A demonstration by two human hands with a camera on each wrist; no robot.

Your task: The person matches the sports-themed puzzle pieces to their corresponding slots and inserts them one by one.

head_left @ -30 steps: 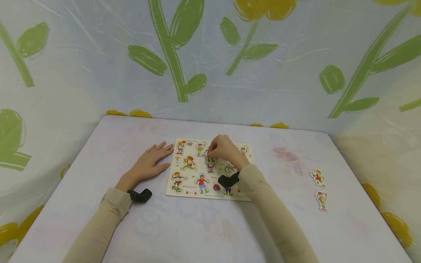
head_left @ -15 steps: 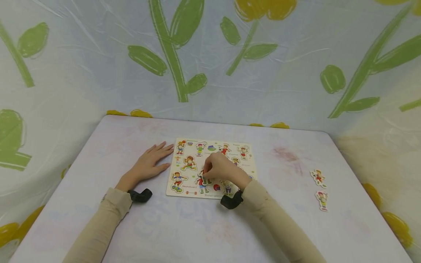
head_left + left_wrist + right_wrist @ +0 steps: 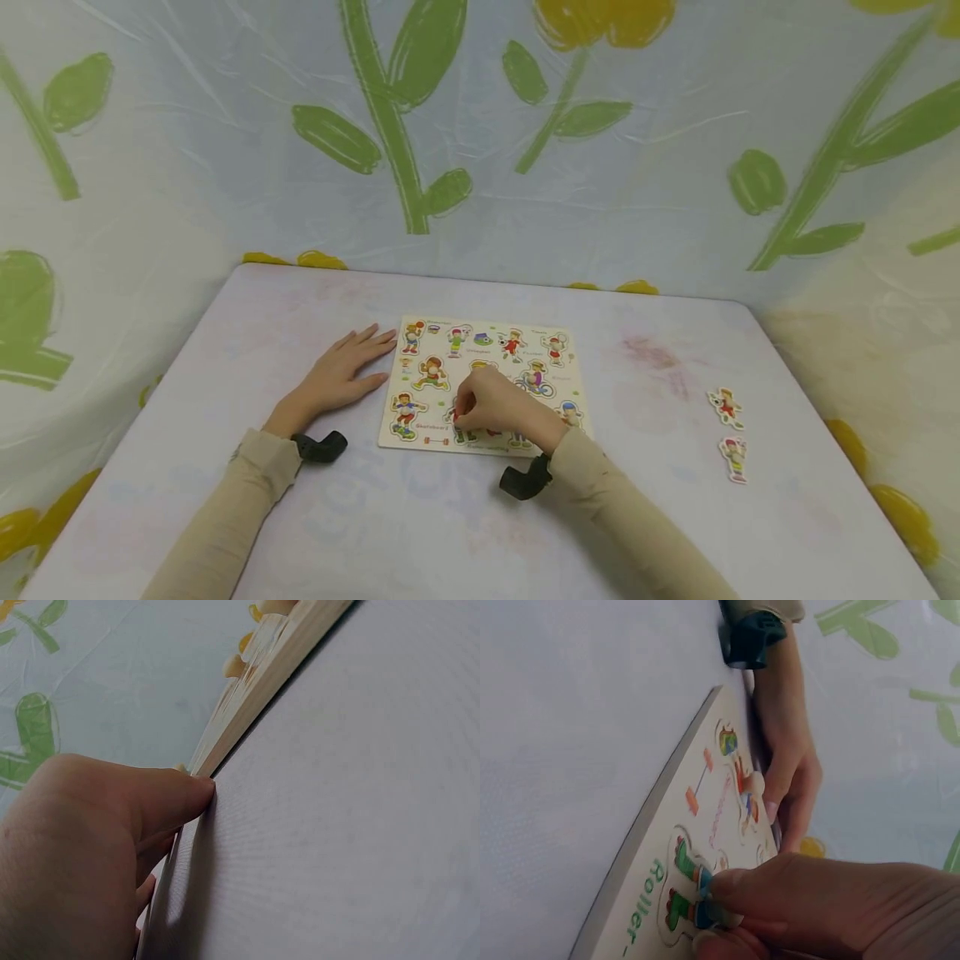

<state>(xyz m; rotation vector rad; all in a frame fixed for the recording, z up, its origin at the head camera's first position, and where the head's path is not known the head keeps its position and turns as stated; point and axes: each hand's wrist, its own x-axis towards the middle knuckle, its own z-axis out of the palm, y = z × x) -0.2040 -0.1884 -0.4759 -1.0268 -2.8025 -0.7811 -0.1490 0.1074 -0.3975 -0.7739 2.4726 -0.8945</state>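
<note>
A wooden peg puzzle board (image 3: pixel 393 379) with sports figures lies flat on the table. Over its front part my right hand (image 3: pixel 502 404) pinches a roller-skater puzzle piece (image 3: pixel 679 907) between thumb and forefinger. In the right wrist view, the piece's green skates lie at the cut-out outline beside the "Roller-" lettering; the fingers hide its upper part. My left hand (image 3: pixel 341 379) rests flat on the table at the board's left side, fingers spread. Its thumb (image 3: pixel 176 796) is right at the board's wooden edge in the left wrist view.
Off to the right lie two loose puzzle pieces, a footballer (image 3: pixel 726 407) and a figure in a pink cap (image 3: pixel 735 459). A skateboarder piece (image 3: pixel 405 414) with a knob sits at the board's left. Flower-print cloth (image 3: pixel 600 192) rises behind the table.
My right hand has carried the roller-skater piece from the board's upper middle toward its front, down onto the roller-skating spot. The left hand has stayed still.
</note>
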